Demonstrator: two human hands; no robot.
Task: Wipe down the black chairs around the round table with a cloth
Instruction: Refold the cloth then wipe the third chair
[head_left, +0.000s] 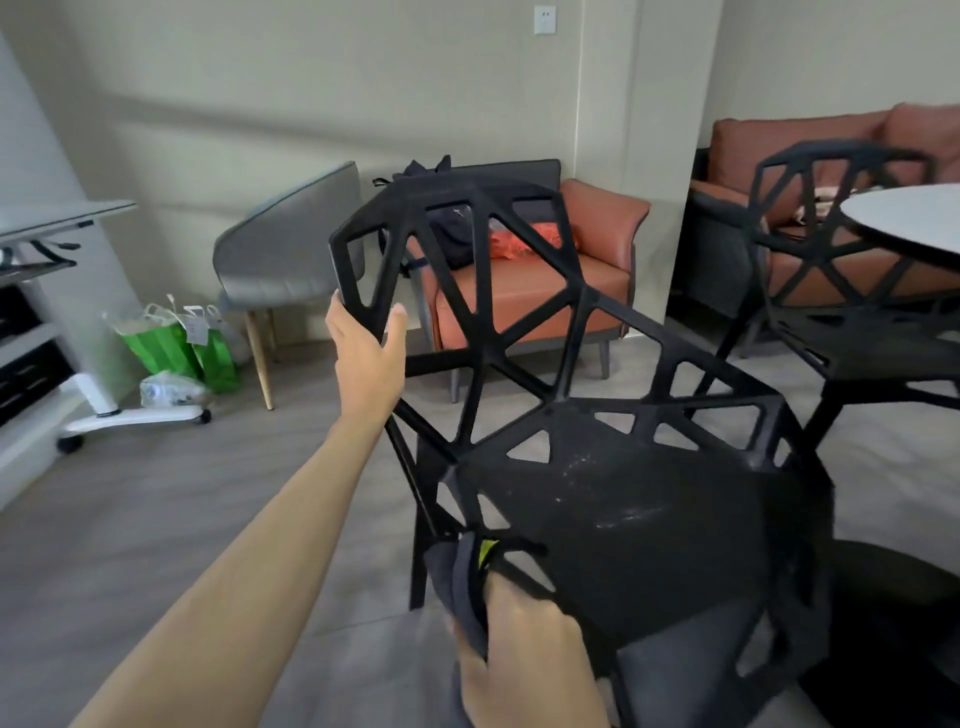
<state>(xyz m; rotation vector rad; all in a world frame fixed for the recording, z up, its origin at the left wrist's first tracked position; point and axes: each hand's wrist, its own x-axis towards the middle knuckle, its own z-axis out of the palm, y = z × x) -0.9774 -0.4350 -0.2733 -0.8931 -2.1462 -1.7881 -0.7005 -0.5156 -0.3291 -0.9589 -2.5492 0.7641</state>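
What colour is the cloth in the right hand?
The cloth is dark grey with a small yellow-green patch, best seen in the head view, low centre.

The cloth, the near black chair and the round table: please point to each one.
cloth (466, 587), head view, on its grey fold.
near black chair (649, 525), head view, on the seat.
round table (914, 218), head view, on its white top.

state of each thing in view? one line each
left hand: grips the backrest edge of the near chair
right hand: holds the cloth against the seat's front corner
cloth: dark grey, bunched
near black chair: tilted, pale smudges on the seat
far black chair: upright beside the round table
round table: only part of its top shows
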